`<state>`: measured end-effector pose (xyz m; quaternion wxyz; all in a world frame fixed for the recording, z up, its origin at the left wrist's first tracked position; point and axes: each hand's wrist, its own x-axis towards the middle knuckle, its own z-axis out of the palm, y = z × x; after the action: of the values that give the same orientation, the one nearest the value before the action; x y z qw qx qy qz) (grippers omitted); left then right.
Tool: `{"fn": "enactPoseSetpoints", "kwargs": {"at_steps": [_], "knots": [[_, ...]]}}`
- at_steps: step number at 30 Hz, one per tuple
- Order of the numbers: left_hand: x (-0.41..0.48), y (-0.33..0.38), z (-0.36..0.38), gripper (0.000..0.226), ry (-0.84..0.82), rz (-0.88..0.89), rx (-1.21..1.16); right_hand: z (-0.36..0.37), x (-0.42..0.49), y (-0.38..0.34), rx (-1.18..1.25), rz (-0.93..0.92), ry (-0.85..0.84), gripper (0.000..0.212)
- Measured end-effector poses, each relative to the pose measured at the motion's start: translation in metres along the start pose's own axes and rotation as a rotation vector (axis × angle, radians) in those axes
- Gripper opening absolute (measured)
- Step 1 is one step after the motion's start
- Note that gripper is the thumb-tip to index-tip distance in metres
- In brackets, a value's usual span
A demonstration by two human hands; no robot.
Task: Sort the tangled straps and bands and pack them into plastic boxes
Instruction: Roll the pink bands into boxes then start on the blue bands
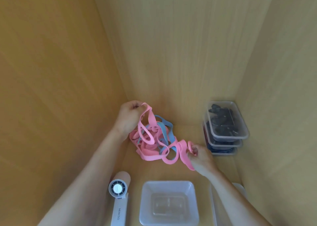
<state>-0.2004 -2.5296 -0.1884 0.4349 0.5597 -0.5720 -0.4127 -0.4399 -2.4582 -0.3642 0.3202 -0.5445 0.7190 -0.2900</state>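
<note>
Tangle of pink bands with blue bands mixed in, sitting on a wooden surface near the back corner of a wood-panelled enclosure. Tangle lies between the two hands, stretched diagonally from upper left to lower right.

Left hand at the far-left top end of the tangle, raised above the pile, fingers curled and pinching a pink loop at its tip; loop drapes down from the hand into the heap. Left wrist touches or sits just beside the pile's left edge.

Right hand at the near-right end, fingers curled around a pink loop, one pink strap hanging under the palm. Bulk of the tangle is to the left of this hand and beyond it.

Stack of clear plastic boxes at right, well apart from the left hand, near the right hand; dark straps inside, exact contents hard to tell. Empty clear box at the near edge, below the tangle, between the forearms. White handheld fan marked MINISO just left of that box. A white object at right, partly hidden by the right forearm.
</note>
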Motion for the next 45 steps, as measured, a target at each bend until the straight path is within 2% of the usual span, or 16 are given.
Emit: {"fn": "enactPoseSetpoints", "kwargs": {"at_steps": [4, 10, 18, 23, 26, 29, 31, 34, 35, 38, 40, 42, 45], "knots": [[0.002, 0.017, 0.002, 0.025, 0.006, 0.022, -0.014, 0.001, 0.006, 0.008, -0.016, 0.035, -0.059, 0.021], [0.006, 0.038, -0.004, 0.012, 0.048, 0.082, -0.054, 0.004, 0.009, 0.014, -0.028, 0.112, -0.082, 0.013], [0.015, 0.078, -0.003, 0.034, 0.046, 0.176, -0.072, 0.008, 0.007, 0.018, -0.026, 0.156, -0.134, 0.015], [0.019, 0.087, -0.007, 0.039, 0.044, 0.172, -0.033, 0.003, 0.004, 0.008, 0.006, 0.119, -0.056, 0.026], [0.019, 0.084, -0.007, 0.032, 0.01, 0.129, -0.023, -0.004, 0.004, -0.011, 0.096, 0.048, 0.053, 0.01], [0.015, 0.08, -0.005, 0.026, -0.02, 0.107, -0.03, -0.012, 0.003, -0.047, 0.299, -0.149, 0.094, 0.03], [0.012, 0.076, -0.003, 0.025, -0.046, 0.112, -0.006, -0.013, 0.003, -0.076, 0.403, -0.276, 0.057, 0.044], [0.008, 0.072, -0.003, 0.032, -0.088, 0.13, 0.072, -0.004, 0.01, -0.106, 0.388, -0.347, -0.017, 0.068], [0.006, 0.072, -0.004, 0.035, -0.106, 0.138, 0.09, 0.001, 0.013, -0.113, 0.373, -0.345, -0.047, 0.07], [-0.001, 0.072, -0.007, 0.032, -0.156, 0.178, 0.138, 0.011, 0.019, -0.121, 0.334, -0.349, -0.12, 0.046], [-0.004, 0.07, -0.012, 0.032, -0.14, 0.188, 0.178, 0.012, 0.023, -0.12, 0.363, -0.315, -0.189, 0.039], [-0.004, 0.066, -0.019, 0.035, -0.073, 0.18, 0.181, 0.011, 0.024, -0.121, 0.429, -0.295, -0.268, 0.045], [-0.002, 0.063, -0.029, 0.037, 0.033, 0.149, 0.16, 0.012, 0.02, -0.124, 0.529, -0.24, -0.351, 0.069]]}}
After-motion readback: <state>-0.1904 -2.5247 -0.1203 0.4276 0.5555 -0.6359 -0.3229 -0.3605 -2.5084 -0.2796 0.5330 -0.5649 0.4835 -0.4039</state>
